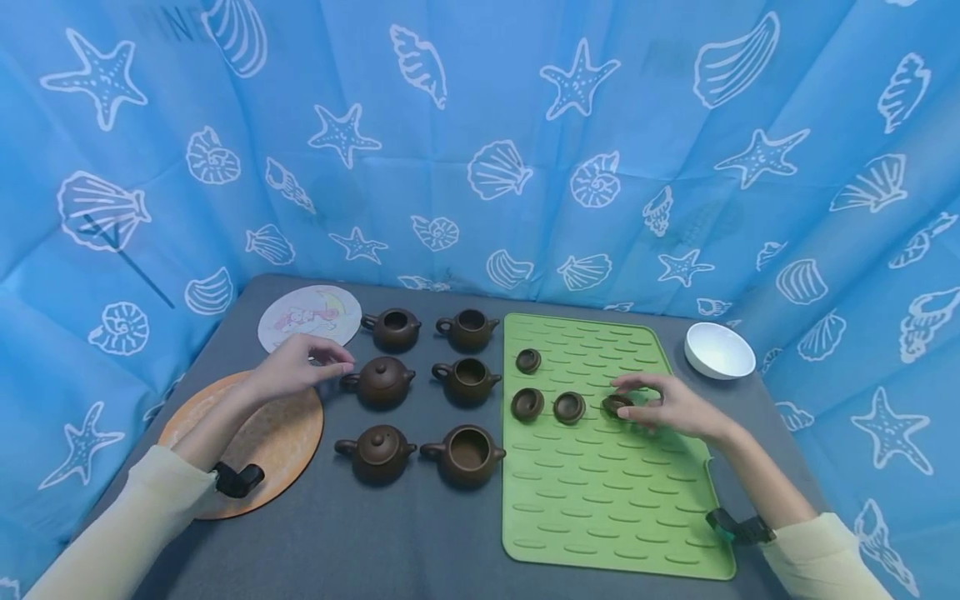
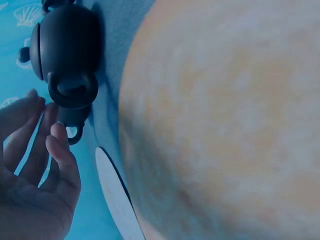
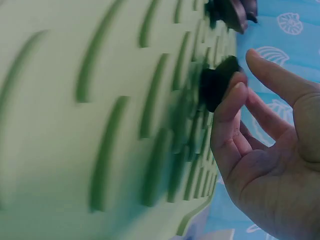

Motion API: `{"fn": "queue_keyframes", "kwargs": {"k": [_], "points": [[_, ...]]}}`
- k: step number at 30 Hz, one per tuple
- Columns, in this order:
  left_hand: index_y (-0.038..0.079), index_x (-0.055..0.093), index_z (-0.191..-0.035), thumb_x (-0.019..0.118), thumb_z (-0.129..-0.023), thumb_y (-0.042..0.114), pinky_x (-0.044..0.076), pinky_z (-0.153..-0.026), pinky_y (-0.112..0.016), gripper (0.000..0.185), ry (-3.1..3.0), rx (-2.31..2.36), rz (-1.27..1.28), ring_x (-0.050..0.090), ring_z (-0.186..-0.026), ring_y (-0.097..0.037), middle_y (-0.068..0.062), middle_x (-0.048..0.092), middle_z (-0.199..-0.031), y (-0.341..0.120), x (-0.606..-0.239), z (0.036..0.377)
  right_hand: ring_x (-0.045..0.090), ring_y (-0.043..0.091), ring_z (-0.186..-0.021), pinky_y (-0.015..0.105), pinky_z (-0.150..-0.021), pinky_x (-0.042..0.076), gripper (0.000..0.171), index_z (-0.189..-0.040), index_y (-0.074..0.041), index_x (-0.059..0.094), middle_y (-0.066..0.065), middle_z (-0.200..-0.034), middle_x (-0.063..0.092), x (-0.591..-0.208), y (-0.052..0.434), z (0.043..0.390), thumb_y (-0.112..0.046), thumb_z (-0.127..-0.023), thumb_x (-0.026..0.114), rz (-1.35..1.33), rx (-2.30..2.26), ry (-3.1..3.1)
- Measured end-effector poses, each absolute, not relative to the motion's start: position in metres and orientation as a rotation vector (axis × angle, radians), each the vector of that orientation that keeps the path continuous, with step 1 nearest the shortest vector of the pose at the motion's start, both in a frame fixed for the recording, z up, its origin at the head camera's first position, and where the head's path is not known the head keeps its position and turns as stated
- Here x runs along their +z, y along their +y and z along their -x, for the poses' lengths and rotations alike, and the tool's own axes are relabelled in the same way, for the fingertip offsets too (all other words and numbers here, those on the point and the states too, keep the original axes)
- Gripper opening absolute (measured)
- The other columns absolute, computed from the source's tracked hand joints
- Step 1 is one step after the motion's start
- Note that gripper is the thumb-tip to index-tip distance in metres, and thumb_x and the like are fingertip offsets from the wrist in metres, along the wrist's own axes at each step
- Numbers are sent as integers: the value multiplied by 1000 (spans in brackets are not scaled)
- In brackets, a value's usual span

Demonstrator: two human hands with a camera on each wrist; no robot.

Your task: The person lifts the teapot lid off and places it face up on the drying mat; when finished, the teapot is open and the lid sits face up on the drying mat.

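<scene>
Four round, dark-brown lids (image 1: pixel 569 407) are on the green mat (image 1: pixel 585 496); whether the right hand (image 1: pixel 667 406) pinches one, I cannot tell. Six teapots (image 1: pixel 381 385), two lidded, stand near the loosely spread left hand (image 1: pixel 296 367).

Cannot fully see round, mottled-orange board (image 1: pixel 288 442) beneath cream-sleeved left arm (image 1: pixel 161 492). Nor small, round, dark-brown lid (image 1: pixel 615 402) behind right hand (image 1: pixel 671 406).

The teapots (image 1: pixel 384 383) and lids (image 1: pixel 528 404) are dark brown. The mat (image 1: pixel 581 567) and its raised dashes (image 1: pixel 625 515) are green. White starfish (image 1: pixel 580 82) and shells (image 1: pixel 498 169) pattern the blue curtain (image 1: pixel 450 187). The board (image 1: pixel 288 437) is mottled orange and tan, the pale disc (image 1: pixel 279 303) shows a pink figure (image 1: pixel 302 317) and yellow moon (image 1: pixel 333 302), the bowl (image 1: pixel 708 367) is white, the sleeves (image 1: pixel 142 517) cream, the table (image 1: pixel 360 542) grey
</scene>
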State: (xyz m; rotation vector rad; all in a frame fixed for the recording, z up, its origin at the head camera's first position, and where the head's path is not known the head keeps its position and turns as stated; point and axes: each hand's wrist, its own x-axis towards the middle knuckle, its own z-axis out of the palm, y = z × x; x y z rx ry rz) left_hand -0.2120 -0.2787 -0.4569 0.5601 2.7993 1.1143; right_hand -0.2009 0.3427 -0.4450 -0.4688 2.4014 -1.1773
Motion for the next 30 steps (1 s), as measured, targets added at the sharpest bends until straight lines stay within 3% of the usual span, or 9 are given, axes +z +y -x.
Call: {"fn": "queue_keyframes", "kwargs": {"k": [5, 12, 17, 24, 30], "points": [[12, 83, -113, 78, -101, 17, 56, -82, -27, 14, 2777, 1113, -523, 71, -97, -17, -1, 83, -105, -281, -459, 201, 77, 21, -81, 36, -70, 65, 60, -153, 6, 52, 40, -155, 48, -452, 342, 196, -16, -102, 76, 448, -1228, 2407], [13, 83, -112, 77, -102, 15, 53, -64, -27, 13, 2762, 1167, -441, 69, -95, -20, -8, 82, -108, -281, -463, 193, 72, 20, -64, 37, -58, 62, 58, -146, 8, 56, 39, -145, 57, -458, 335, 192, -8, -96, 81, 531, -1275, 2457], [13, 83, -112, 77, -102, 15, 54, -67, -27, 12, 2771, 1174, -420, 72, -97, -21, -9, 82, -110, -281, -465, 192, 71, 19, -64, 35, -53, 58, 59, -142, 9, 58, 36, -135, 63, -458, 328, 191, -1, -90, 85, 632, -1254, 2490], [14, 83, -111, 77, -102, 16, 55, -75, -26, 11, 2786, 1164, -410, 73, -100, -22, -8, 83, -110, -280, -465, 192, 70, 18, -66, 33, -54, 57, 65, -143, 5, 60, 33, -136, 64, -463, 328, 192, -4, -85, 90, 681, -1246, 2475], [14, 83, -112, 77, -102, 18, 54, -71, -27, 12, 2769, 1179, -375, 72, -99, -22, -9, 82, -110, -279, -464, 191, 71, 20, -65, 34, -54, 58, 68, -145, 7, 57, 35, -137, 62, -464, 330, 195, -6, -87, 89, 731, -1283, 2432]]}}
